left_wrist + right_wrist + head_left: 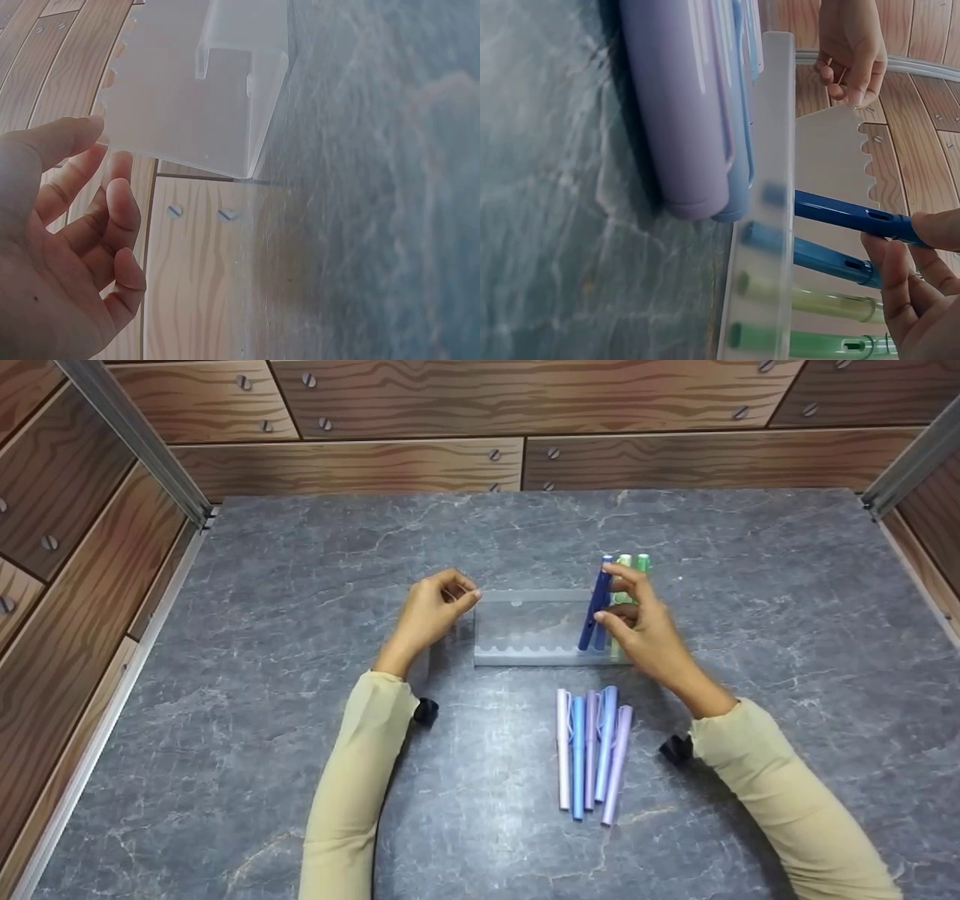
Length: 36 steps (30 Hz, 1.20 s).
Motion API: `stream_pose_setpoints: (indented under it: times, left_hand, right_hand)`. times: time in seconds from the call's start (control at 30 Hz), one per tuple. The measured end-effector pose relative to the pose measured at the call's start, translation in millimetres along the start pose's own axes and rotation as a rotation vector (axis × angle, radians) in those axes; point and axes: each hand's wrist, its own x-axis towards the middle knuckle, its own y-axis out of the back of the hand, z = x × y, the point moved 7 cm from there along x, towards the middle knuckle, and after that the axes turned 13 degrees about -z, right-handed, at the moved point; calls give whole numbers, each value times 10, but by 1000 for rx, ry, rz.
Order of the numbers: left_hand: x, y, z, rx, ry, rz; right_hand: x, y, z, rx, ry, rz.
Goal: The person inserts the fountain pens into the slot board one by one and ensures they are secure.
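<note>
Five pastel pens [589, 751] lay low centre. Right hand [646, 631] pinched upright dark blue pen [596, 604] at rack [525, 630]'s right end; left hand [435, 611], loosely curled, held nothing.

Left hand [52, 247] at lower left, fingers loosely curled, holding nothing. Frosted plastic holder [202, 90] just beyond the fingertips, standing on grey marbled tabletop [375, 187]. Wood-grain panel [195, 285] below.

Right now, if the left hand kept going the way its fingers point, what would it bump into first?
Probably the clear pen rack. The left hand sits just beside the rack's left end, fingers curled toward it and holding nothing. Depth is hard to judge, so it might just skim the top edge.
</note>
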Motion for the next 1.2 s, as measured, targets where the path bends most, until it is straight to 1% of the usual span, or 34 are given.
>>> stream_pose_setpoints:
  times: [0.1,0.33,0.47,0.57,0.67,0.73,0.8,1.0,1.2]
  left_hand:
    - [-1,-1,-2,4,4,0]
    - [-18,-10,-13,-7,23,-25]
    - [-15,-8,-13,-5,21,-20]
    - [-11,-5,-11,-6,18,-17]
    - [-13,-4,-10,-13,20,-16]
    - [-16,-2,-11,-13,23,-14]
    - [-19,-1,-13,-10,26,-13]
    - [-18,-3,-8,-2,26,-16]
    - [-13,0,8,-3,16,-14]
  right_hand:
    - [-4,-14,7,-8,-2,-8]
    - [-9,-48,6,-67,-24,-32]
    - [-2,-47,-16,-96,-7,-33]
    - [2,-38,-68,-186,28,-24]
    - [2,-23,-126,-318,62,2]
    - [3,-17,-150,-399,71,17]
    - [7,-14,-163,-457,70,27]
    - [34,-8,-194,-549,60,39]
    - [50,15,-212,-592,43,41]
